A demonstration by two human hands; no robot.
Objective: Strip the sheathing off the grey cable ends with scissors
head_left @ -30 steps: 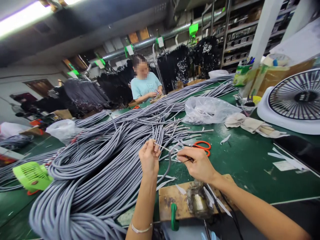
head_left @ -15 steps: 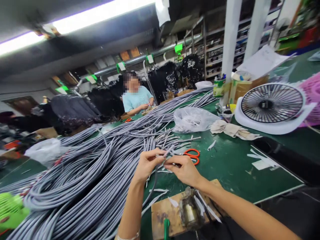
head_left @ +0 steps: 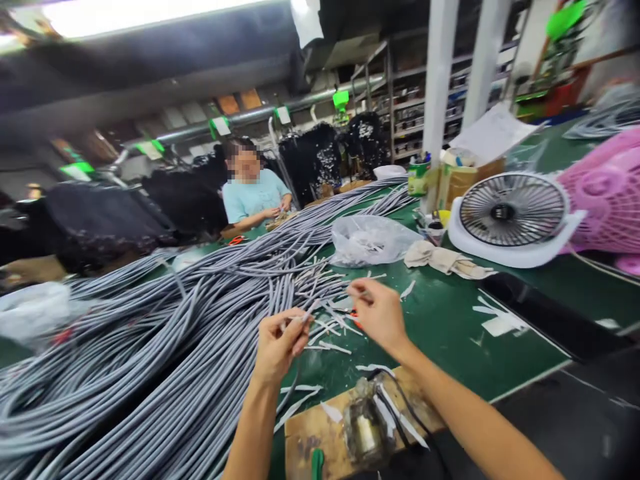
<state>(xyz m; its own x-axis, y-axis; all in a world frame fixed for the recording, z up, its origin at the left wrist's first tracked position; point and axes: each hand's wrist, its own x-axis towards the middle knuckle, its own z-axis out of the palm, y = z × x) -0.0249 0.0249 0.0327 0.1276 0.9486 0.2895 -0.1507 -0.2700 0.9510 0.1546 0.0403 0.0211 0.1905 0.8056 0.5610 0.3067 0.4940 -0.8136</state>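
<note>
My left hand (head_left: 283,341) pinches the end of a grey cable (head_left: 296,381), whose length hangs down below the fingers. The cable's pale tip pokes out past the fingertips. To the right, my right hand (head_left: 377,313) is raised with thumb and fingers pressed together; whatever they may hold is too small to make out. Orange-handled scissors (head_left: 357,321) lie mostly hidden behind that hand. A large bundle of grey cables (head_left: 165,373) spreads over the left side, its cut ends near my hands. White strips (head_left: 334,348) are scattered between and below the hands.
In front of me is a wooden board (head_left: 304,437) bearing a metal device (head_left: 369,430) with black wires. A plastic bag (head_left: 373,240), a cloth (head_left: 447,259) and a fan (head_left: 510,213) stand farther right on the green table (head_left: 450,327). Across the table sits a person (head_left: 257,193).
My hands have separated: the right has moved up and away from the left, which keeps the cable end. The camera view has turned slightly right.
</note>
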